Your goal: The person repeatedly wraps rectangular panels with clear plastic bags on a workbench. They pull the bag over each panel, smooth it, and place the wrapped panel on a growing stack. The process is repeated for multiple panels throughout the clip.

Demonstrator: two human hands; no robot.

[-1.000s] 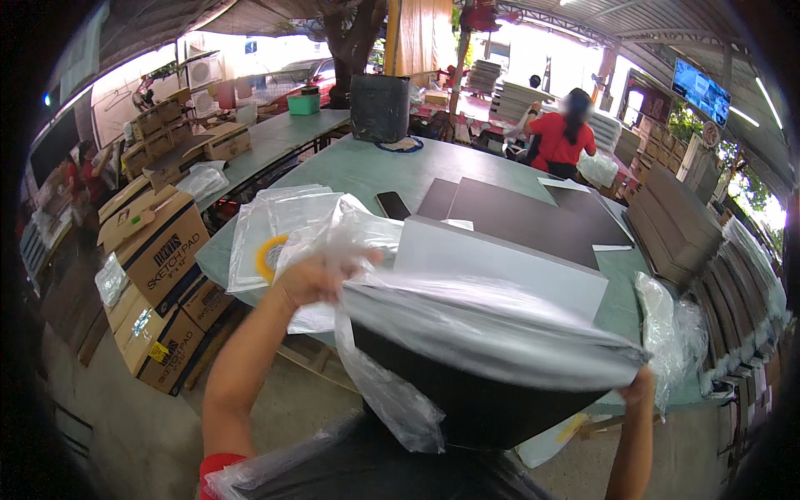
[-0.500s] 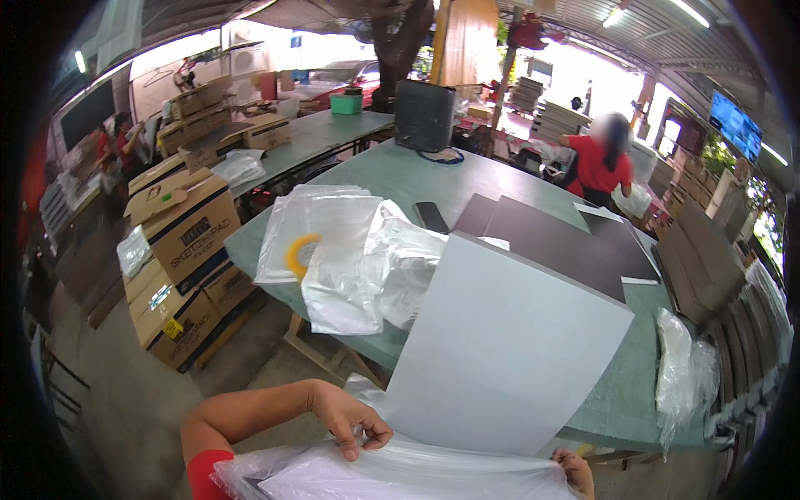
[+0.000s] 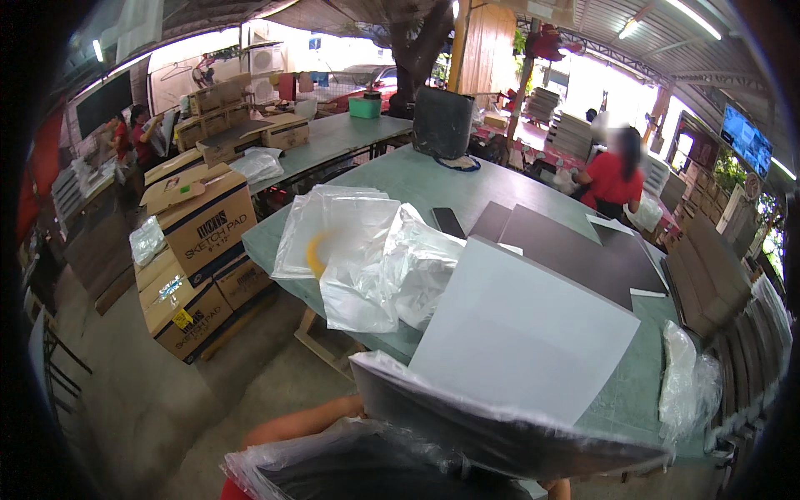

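Observation:
In front of me, low in the view, is a flat dark-faced board in clear plastic, tilted, with its pale edge up. More clear plastic wrap with a dark inside lies nearer to me. Behind the board's left end, my left forearm passes; the fingers of that hand are hidden. At the bottom edge, below the board, a bit of my right hand shows, its fingers out of sight. Just beyond stands a stack of large boards with a pale grey face on the green table.
Clear plastic bags and a yellow ring lie on the table's left part, a phone behind them. Cartons are stacked at left. Plastic wrap hangs at the right edge. A person in red works beyond.
The plastic-covered board has swung up and tilted, showing its dark face. My left hand, earlier pinching the plastic in plain sight, has gone behind the board; my right hand has dropped lower.

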